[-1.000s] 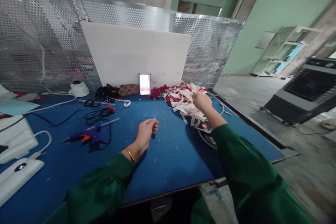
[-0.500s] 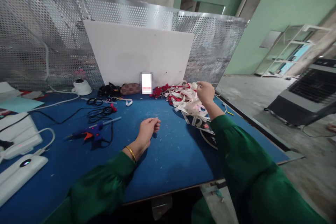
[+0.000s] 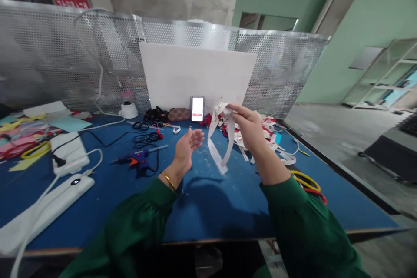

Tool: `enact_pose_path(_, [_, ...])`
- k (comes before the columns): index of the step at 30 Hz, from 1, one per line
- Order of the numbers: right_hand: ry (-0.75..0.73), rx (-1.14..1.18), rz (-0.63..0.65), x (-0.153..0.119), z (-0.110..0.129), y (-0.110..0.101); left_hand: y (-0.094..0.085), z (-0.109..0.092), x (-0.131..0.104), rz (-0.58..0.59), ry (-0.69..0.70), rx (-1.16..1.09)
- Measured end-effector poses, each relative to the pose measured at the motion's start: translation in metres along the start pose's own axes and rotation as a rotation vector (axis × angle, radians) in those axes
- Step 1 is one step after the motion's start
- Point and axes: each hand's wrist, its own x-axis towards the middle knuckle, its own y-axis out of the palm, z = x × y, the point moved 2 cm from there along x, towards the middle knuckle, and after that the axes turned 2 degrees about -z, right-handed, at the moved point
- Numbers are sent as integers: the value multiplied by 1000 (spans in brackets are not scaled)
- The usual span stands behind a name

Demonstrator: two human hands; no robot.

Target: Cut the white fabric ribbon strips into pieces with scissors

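Note:
A white ribbon [image 3: 212,141] dangles in a loop above the blue tabletop, pinched at its top by my right hand [image 3: 249,128]. My left hand [image 3: 186,147] is held just left of the ribbon, fingers spread and nothing in them; a gold bangle [image 3: 168,180] circles that wrist. Behind my right hand lies a heap of white and red ribbons [image 3: 239,141], partly covered by the hand and forearm. A blue glue gun [image 3: 140,159] with an orange trigger rests on the table to the left of my left hand.
A lit phone [image 3: 197,109] leans against a white board [image 3: 198,71]. Power strips [image 3: 48,208], paper scraps [image 3: 24,132] and a small white camera [image 3: 129,110] occupy the left side. Yellow-handled scissors [image 3: 305,179] lie by my right sleeve. The table's front edge [image 3: 224,239] is close.
My right hand has come back from the ribbon heap toward the middle, bringing a white ribbon. My left hand has opened its fingers. The view has shifted left.

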Motion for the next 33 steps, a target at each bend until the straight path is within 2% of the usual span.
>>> enact_pose_path(4, [181,188,-13,-27,-36,7,6,1,-4,129,-89,18])
enact_pose_path(7, [335,325,28,-39,-57,10,11,9,-7,209,-56,124])
enact_pose_path(10, [397,374,25,-40,-68,8,13,16,-9,245,-24,235])
enact_pose_path(17, [409,389,-175,-34,-80,-1,13,13,-12,213,-35,320])
enact_pose_path(25, [286,288,-173,-31,-80,-4,14,11,-14,250,-16,331])
enact_pose_path(29, [283,245,-256,-29,-80,-11,11,5,-10,208,-7,313])
enact_pose_path(33, [221,47,-305,-27,-80,-20,8,-3,-7,160,-16,366])
